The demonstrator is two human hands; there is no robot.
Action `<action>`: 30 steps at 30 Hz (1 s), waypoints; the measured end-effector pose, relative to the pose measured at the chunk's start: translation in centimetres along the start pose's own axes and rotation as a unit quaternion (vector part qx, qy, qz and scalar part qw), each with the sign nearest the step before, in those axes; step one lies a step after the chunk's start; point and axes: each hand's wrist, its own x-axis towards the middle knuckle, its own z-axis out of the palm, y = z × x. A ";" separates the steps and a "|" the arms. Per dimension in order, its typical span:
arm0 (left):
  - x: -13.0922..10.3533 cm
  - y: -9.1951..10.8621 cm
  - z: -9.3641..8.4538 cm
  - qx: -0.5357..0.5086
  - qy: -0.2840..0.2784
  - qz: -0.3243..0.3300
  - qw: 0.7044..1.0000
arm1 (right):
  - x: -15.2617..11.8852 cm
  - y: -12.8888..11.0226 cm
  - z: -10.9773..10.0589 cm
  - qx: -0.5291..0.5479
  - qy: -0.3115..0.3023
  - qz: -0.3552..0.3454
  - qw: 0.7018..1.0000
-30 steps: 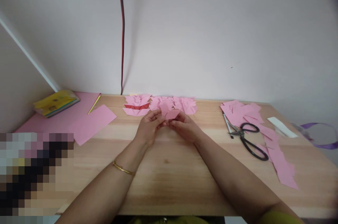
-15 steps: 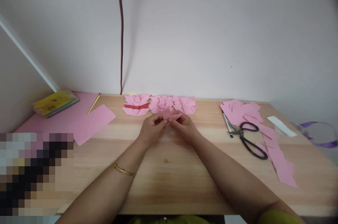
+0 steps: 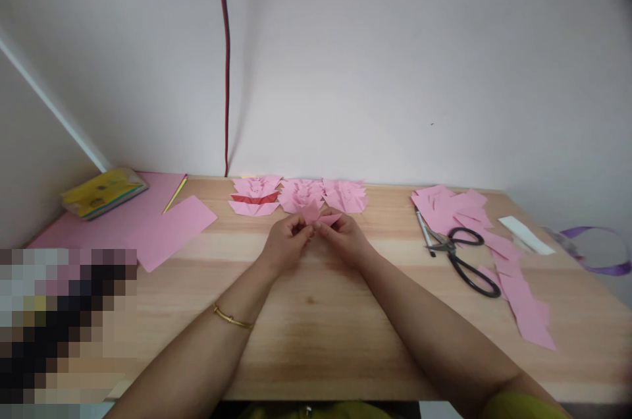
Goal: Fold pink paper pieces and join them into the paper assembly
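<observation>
Between my two hands is a small folded piece of pink paper (image 3: 312,213), with one point sticking up and another out to the right. My left hand (image 3: 286,241) pinches its left side, the thumb near the lower middle. On the right side, my right hand (image 3: 345,238) grips it with thumb and curled fingers. Parts of the folds are hidden by the fingers. Just beyond the hands, several pink folded paper pieces (image 3: 301,192) lie in rows near the wall, with a red folded piece (image 3: 254,198) among those on the left.
On the right lie black-handled scissors (image 3: 457,251), a pen (image 3: 424,233), pink paper pieces (image 3: 523,304) and a white strip (image 3: 526,236). To the left are pink sheets (image 3: 175,231), a yellow pencil (image 3: 174,195) and a yellow pouch (image 3: 105,193). A red-and-black cable (image 3: 227,63) hangs down the wall.
Both hands keep hold of the folded paper in nearly the same place. Its right-hand point has shifted very slightly; nothing else visibly moves.
</observation>
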 end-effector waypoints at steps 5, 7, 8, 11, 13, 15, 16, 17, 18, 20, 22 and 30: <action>0.0 0.0 0.0 0.009 0.004 0.003 1.000 | 0.0 0.1 0.0 -0.024 0.013 0.000 1.000; 0.0 0.1 0.0 0.016 0.009 0.001 1.000 | 0.0 0.1 0.0 -0.018 0.027 0.006 0.999; 0.0 0.1 0.0 0.015 0.012 -0.001 1.000 | 0.0 0.1 0.0 -0.014 0.031 0.005 0.999; 0.0 0.3 0.1 -0.014 0.014 -0.001 1.000 | 0.0 0.2 0.1 -0.018 0.031 0.004 0.999; 0.0 0.4 0.2 -0.032 0.015 0.007 0.999 | 0.0 0.2 0.1 -0.029 0.022 0.004 0.999; 0.0 0.4 0.1 -0.031 0.027 0.014 0.999 | 0.0 0.3 0.2 -0.041 0.015 -0.002 0.999; 0.0 0.3 0.1 -0.030 0.036 0.015 0.999 | -0.1 0.3 0.2 -0.047 0.015 -0.007 0.999; 0.0 0.3 0.1 -0.034 0.043 0.013 0.998 | -0.1 0.3 0.2 -0.052 0.017 -0.009 0.998; 0.0 0.1 0.1 -0.042 0.046 0.009 0.998 | -0.1 0.3 0.2 -0.054 0.017 -0.010 0.998; 0.1 -0.1 0.1 -0.054 0.042 0.005 0.998 | -0.1 0.3 0.2 -0.053 0.014 -0.009 0.998; 0.1 -0.3 0.0 -0.043 0.036 0.010 0.998 | -0.1 0.3 0.3 -0.047 0.006 -0.007 0.999; -0.1 0.0 -0.2 -0.026 0.020 0.037 0.999 | -0.3 -0.2 0.3 -0.022 -0.015 -0.007 1.000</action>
